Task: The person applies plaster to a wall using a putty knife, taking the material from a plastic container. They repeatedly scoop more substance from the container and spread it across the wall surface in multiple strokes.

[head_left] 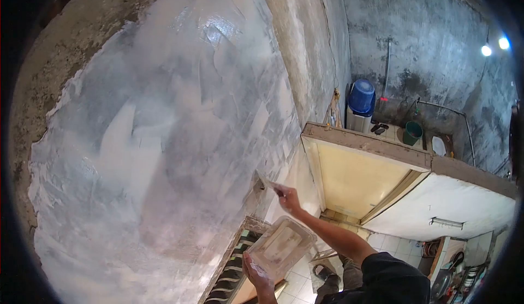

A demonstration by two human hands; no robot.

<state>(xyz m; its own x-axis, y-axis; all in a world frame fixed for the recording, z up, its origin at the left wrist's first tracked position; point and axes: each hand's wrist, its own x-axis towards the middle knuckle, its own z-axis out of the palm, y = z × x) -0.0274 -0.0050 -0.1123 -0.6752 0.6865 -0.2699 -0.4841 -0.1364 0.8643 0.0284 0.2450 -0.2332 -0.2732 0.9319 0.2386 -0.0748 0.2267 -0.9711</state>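
Observation:
My right hand (289, 200) is closed around the handle of a putty knife (266, 182). Its blade lies right at the wall, near the lower right edge of the whitish skim coat (164, 124), which is streaked with grey patches and looks wet near the top. Below, my left hand (257, 272) grips the near side of a shallow rectangular plastic tub (284, 244) smeared with pale putty. White residue covers part of that hand. The tub is tilted, its open side facing up toward me, beneath my right forearm.
Bare rough cement (49, 80) borders the coated wall. A vent with curved bars (226, 274) sits low beside the tub. To the right are a yellowish door panel (360, 178) and a ledge (371, 145), with a blue bucket (362, 96) and a green pail (412, 133) beyond. Far below, a sandalled foot (326, 272) shows.

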